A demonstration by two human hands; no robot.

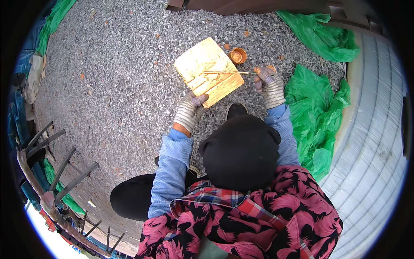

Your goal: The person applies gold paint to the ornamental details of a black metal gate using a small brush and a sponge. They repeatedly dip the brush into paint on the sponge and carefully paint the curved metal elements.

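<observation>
A black cap hides the person's face and part of the lap, and the fisheye rim cuts off the shirt patterned in pink and black at the bottom. What sits under the right hand (269,87) is hard to read; only a sliver of a small round orange object (271,67) shows past the knuckles.

A flat square board (208,71), coated in glossy golden-yellow, lies tilted on the speckled grey gravel floor (120,77). Just beyond its far corner stands a small round orange-brown cup (237,55). Crumpled green plastic sheeting (317,112) lies to the right, beside a ribbed pale curved surface (375,129).

Both hands wear striped knitted work gloves. The left hand (190,110), sleeve in light blue, reaches forward and pinches the board's near edge, thumb on top. The right hand is closed around a thin pale stick (228,72), which runs level across the board's upper surface, its far end resting on the coating.
</observation>
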